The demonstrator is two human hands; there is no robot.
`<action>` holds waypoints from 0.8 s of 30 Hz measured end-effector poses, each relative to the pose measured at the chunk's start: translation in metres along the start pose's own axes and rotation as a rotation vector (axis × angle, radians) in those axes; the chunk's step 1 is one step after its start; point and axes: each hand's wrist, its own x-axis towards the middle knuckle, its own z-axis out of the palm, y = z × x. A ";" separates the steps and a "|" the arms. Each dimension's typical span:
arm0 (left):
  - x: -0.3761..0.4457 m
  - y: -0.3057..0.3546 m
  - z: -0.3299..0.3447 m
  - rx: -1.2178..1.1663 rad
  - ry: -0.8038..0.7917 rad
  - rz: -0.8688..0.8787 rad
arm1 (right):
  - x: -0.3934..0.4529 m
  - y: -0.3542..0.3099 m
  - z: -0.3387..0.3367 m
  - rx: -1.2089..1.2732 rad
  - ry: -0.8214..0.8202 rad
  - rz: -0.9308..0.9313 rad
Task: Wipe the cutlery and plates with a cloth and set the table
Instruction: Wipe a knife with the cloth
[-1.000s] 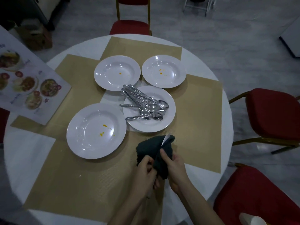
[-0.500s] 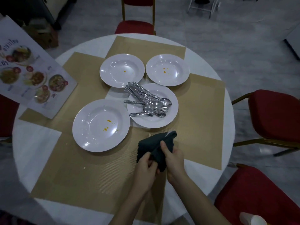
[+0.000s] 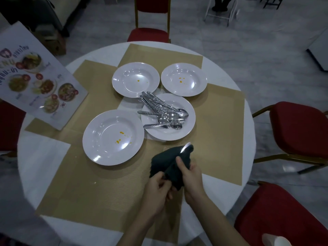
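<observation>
Utensil tip point(image 3: 186, 146) again past cloth-wrapped grip point(image 3: 190, 172)

A laminated menu card point(image 3: 38, 80) lies at the far left of the table. Its upper left edge shows the Latin letters "NU", the tail of a cut-off word. The rest is Thai script, with small captions under the dish photos too blurred to read.
</observation>
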 end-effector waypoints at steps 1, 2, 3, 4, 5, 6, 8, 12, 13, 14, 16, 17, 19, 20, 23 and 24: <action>0.000 0.000 -0.002 0.021 -0.033 0.012 | 0.006 -0.006 -0.004 0.054 0.055 0.021; -0.001 0.000 -0.004 0.047 -0.054 0.025 | 0.013 -0.013 -0.007 0.103 0.097 0.031; -0.001 -0.001 -0.008 0.072 -0.062 0.032 | 0.017 -0.018 -0.010 0.121 0.120 0.027; 0.000 -0.001 -0.011 0.097 -0.058 0.033 | 0.018 -0.020 -0.009 0.118 0.122 0.010; 0.000 -0.001 -0.014 0.116 -0.045 0.040 | 0.013 -0.020 -0.005 0.098 0.107 -0.009; 0.000 -0.001 -0.017 0.115 -0.024 0.054 | 0.006 -0.017 0.002 0.056 0.081 -0.021; 0.000 0.000 -0.022 0.050 0.022 0.081 | -0.012 -0.005 0.017 -0.030 0.005 -0.026; -0.009 -0.002 -0.033 -0.010 -0.050 0.049 | -0.023 0.001 0.025 -0.021 0.087 -0.052; -0.012 -0.004 -0.036 0.003 -0.094 0.048 | -0.018 -0.001 0.020 0.002 0.136 -0.048; -0.014 -0.006 -0.039 0.019 -0.122 0.053 | -0.012 -0.004 0.014 0.031 0.174 -0.045; -0.013 -0.008 -0.042 0.028 -0.133 0.057 | -0.007 -0.008 0.008 0.073 0.201 -0.059; -0.012 -0.009 -0.042 0.032 -0.128 0.057 | -0.008 -0.008 0.008 0.075 0.190 -0.069; -0.012 -0.011 -0.040 0.039 -0.112 0.052 | -0.013 -0.002 0.013 0.004 0.137 -0.074; -0.012 -0.012 -0.039 0.029 -0.107 0.049 | -0.015 0.003 0.017 -0.049 0.108 -0.073; -0.011 -0.017 -0.038 0.051 -0.136 0.047 | -0.011 0.007 0.015 -0.063 0.163 -0.080; -0.010 -0.019 -0.037 0.076 -0.149 0.041 | -0.005 0.003 0.010 0.001 0.217 -0.066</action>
